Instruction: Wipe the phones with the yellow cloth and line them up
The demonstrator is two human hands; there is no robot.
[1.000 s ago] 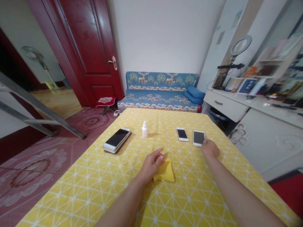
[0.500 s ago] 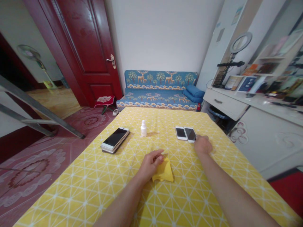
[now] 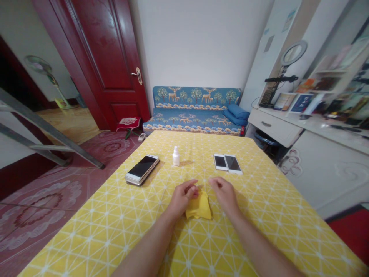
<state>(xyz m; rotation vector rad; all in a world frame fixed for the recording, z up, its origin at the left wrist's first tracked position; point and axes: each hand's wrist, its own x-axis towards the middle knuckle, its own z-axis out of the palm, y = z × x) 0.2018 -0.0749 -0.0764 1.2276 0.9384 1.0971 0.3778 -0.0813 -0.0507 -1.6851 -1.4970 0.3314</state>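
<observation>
My left hand [image 3: 182, 196] is closed on a small yellow cloth [image 3: 201, 207], which hangs and spreads over the tabletop beside the palm. Just right of the cloth, my right hand [image 3: 224, 191] has its fingers curled in, with no object visible in them. Two white phones with dark screens lie side by side beyond my right hand: a smaller phone [image 3: 220, 162] on the left and a larger phone [image 3: 233, 164] on the right. A white spray bottle [image 3: 175, 157] stands upright beyond my left hand.
To the left lies a stack of phones [image 3: 142, 169], a white one on top. A yellow patterned cloth covers the table [image 3: 109, 231]. Behind it is a blue sofa [image 3: 190, 115]; a white dresser [image 3: 331, 161] stands right, and a metal ladder [image 3: 54, 134] left.
My right hand has let go of the larger phone and moved left and nearer, close to the yellow cloth. The left hand keeps its hold on the cloth.
</observation>
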